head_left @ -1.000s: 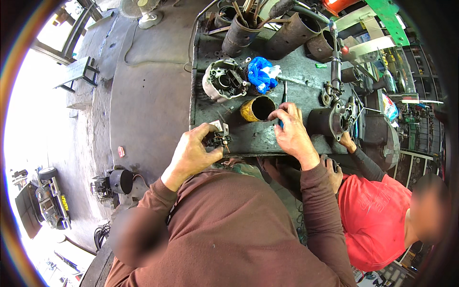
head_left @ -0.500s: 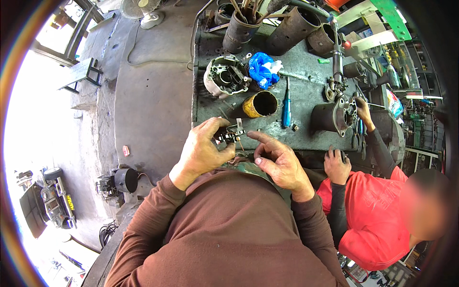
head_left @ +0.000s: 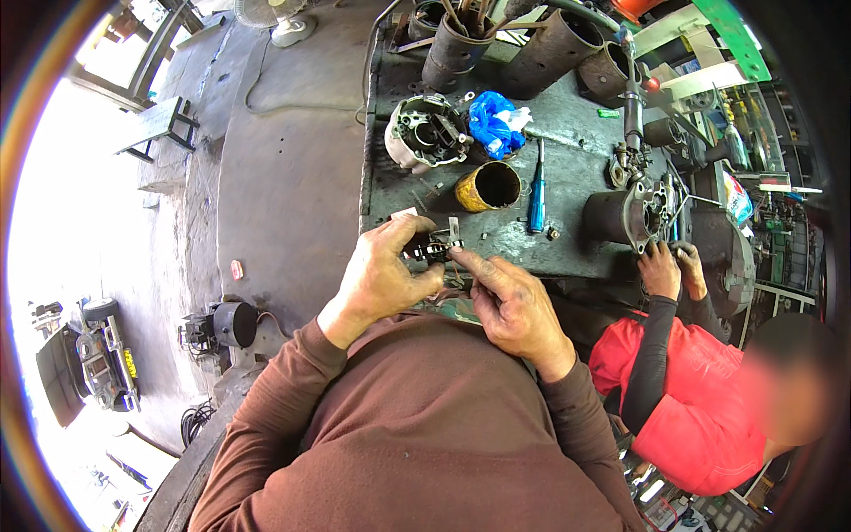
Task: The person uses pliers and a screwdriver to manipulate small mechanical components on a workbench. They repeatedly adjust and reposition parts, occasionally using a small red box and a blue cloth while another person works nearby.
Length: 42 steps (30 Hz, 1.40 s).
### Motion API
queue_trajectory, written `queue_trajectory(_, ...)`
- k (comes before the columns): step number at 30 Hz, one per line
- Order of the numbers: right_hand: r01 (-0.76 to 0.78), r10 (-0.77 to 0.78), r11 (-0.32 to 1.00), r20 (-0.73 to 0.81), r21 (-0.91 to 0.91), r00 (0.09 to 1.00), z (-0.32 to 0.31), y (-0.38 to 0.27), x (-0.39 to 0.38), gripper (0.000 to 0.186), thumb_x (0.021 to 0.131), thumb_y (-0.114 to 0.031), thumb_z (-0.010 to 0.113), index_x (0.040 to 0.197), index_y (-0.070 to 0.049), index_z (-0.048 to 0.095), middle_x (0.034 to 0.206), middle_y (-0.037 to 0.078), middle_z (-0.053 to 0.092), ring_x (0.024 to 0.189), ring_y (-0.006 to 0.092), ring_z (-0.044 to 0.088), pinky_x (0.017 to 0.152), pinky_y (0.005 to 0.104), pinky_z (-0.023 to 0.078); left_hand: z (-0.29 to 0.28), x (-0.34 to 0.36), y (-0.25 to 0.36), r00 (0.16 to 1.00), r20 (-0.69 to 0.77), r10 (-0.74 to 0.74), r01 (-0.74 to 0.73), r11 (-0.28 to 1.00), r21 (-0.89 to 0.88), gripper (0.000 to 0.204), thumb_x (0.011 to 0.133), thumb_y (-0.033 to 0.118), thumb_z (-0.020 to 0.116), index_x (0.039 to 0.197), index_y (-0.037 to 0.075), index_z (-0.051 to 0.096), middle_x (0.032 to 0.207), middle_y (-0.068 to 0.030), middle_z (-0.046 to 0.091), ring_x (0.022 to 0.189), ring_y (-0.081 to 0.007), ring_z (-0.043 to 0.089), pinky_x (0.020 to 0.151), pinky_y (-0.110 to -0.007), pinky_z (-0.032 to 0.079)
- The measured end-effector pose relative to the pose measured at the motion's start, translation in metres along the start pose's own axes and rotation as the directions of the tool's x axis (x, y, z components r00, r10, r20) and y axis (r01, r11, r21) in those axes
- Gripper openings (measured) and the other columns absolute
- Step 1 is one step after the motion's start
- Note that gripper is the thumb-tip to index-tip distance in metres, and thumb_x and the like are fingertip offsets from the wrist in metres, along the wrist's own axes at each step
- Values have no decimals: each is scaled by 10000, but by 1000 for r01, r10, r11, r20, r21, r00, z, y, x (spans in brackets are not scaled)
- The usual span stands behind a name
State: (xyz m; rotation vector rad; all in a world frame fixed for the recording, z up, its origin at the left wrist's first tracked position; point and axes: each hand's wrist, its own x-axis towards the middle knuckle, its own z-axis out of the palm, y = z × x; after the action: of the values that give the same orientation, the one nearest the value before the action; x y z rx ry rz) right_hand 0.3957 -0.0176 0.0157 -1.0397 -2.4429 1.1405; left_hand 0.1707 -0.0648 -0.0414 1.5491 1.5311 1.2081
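In front of my chest, my left hand (head_left: 379,277) grips a small black-and-metal part (head_left: 431,248) between thumb and fingers. A thin metal tab stands up from the part's far side. My right hand (head_left: 517,310) comes in from the right with its index finger stretched out. That fingertip meets the part's right edge, and the other fingers are curled with nothing seen in them. Just beyond my hands on the bench (head_left: 554,253) are a yellow-brown open cylinder (head_left: 487,187) and a blue-handled screwdriver (head_left: 537,199). A small nut (head_left: 554,233) lies near the screwdriver.
Further back stand a silver round housing (head_left: 417,142), a blue plastic bag (head_left: 496,124) and dark metal cylinders (head_left: 551,53). At right, a co-worker in a red shirt (head_left: 678,399) has both hands by a dark flanged housing (head_left: 620,217). The bench's left edge borders the concrete floor (head_left: 292,177).
My right index finger has moved left onto the part, and its thumb has tucked in. The co-worker's hands have come together at the flanged housing. The view has shifted slightly.
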Motion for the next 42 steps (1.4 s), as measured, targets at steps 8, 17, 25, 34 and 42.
queue_trajectory(8,25,-9,978,-81,207,997,-4,5,-3,569,889,93,664,1428,-87,687,929,84,642,774,217,615,711,350,514,10,-7,4,1000,-27,-17,17,1000,6,468,714,88,828,1152,-22,706,1046,-187,769,941,-321,788,844,-406,618)
queue_trajectory(17,-9,24,911,-32,412,999,-32,41,-6,382,901,72,655,1269,-19,705,960,69,637,864,176,623,796,328,521,34,5,31,992,-75,101,-79,966,246,406,730,100,829,1106,17,699,985,-169,738,877,-372,754,782,-415,608)
queue_trajectory(25,69,-86,892,18,447,996,-45,74,-13,440,889,52,660,1313,-49,721,1017,116,664,881,257,679,806,364,552,63,7,45,991,-136,-1,25,984,179,422,740,76,839,1135,12,704,889,-128,740,804,-237,751,753,-356,597)
queue_trajectory(34,101,-105,994,-181,-30,978,-44,104,-24,542,901,-20,706,1435,-96,653,1175,173,649,1009,369,675,863,433,573,62,-6,17,952,-122,-279,271,959,-76,455,816,-88,756,1248,-47,619,1055,-59,722,981,-121,699,904,-283,567)
queue_trajectory(42,42,-71,994,-300,-101,951,14,146,0,808,950,-295,790,1661,-153,434,1597,285,444,1427,478,475,1179,536,431,45,-15,-28,953,-77,-293,284,952,-117,423,793,-7,796,1187,-63,653,1047,-68,682,933,-95,677,838,-280,581)
